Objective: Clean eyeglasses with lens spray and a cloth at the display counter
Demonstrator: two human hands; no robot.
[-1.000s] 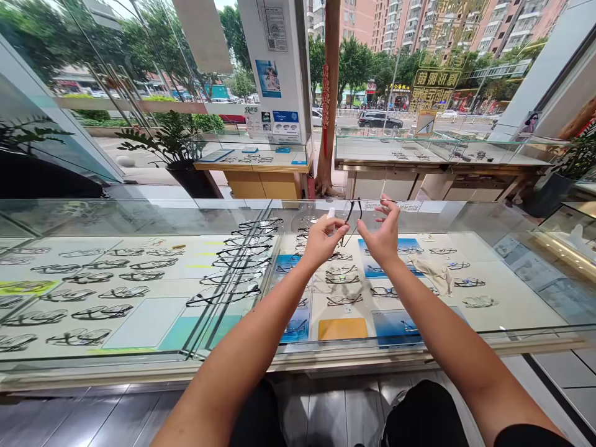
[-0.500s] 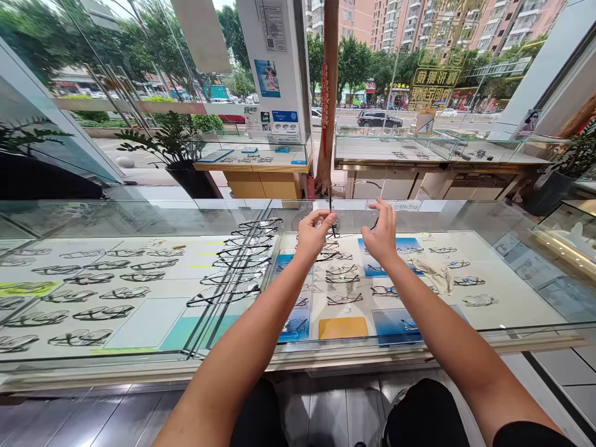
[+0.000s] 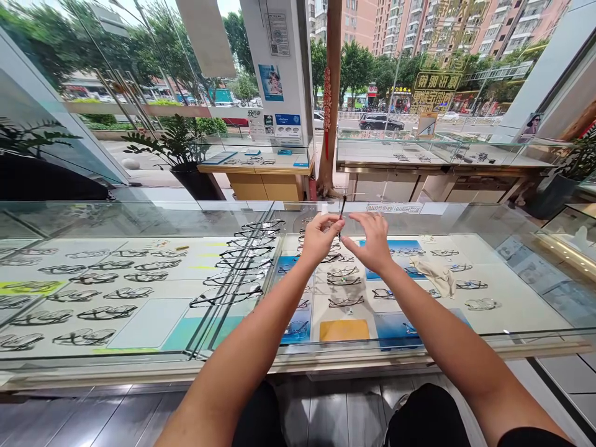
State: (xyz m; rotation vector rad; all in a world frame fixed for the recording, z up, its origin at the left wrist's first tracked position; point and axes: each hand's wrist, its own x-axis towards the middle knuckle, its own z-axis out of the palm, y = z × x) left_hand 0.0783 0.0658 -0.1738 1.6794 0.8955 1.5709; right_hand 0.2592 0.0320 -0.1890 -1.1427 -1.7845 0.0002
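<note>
Both my arms reach out over the glass display counter (image 3: 139,214). My left hand (image 3: 319,237) pinches a pair of thin dark-framed glasses (image 3: 341,211), which stick up above my fingers. My right hand (image 3: 370,242) is close beside it on the right, fingers curled and touching the same glasses near the left hand's fingertips. The frame is seen edge-on and mostly hidden by my fingers. Under the glass below my hands lie rows of other glasses (image 3: 343,277) on white and blue trays.
The left case section holds several rows of glasses (image 3: 102,287). A crumpled cloth (image 3: 435,273) and an orange card (image 3: 343,329) lie inside the case. Beyond stand two more counters (image 3: 261,167), a potted plant (image 3: 179,146) and a window onto a street.
My hands have moved closer together. The glasses, held spread between both hands earlier, are now bunched up between my fingertips, and my right hand has shifted left and down.
</note>
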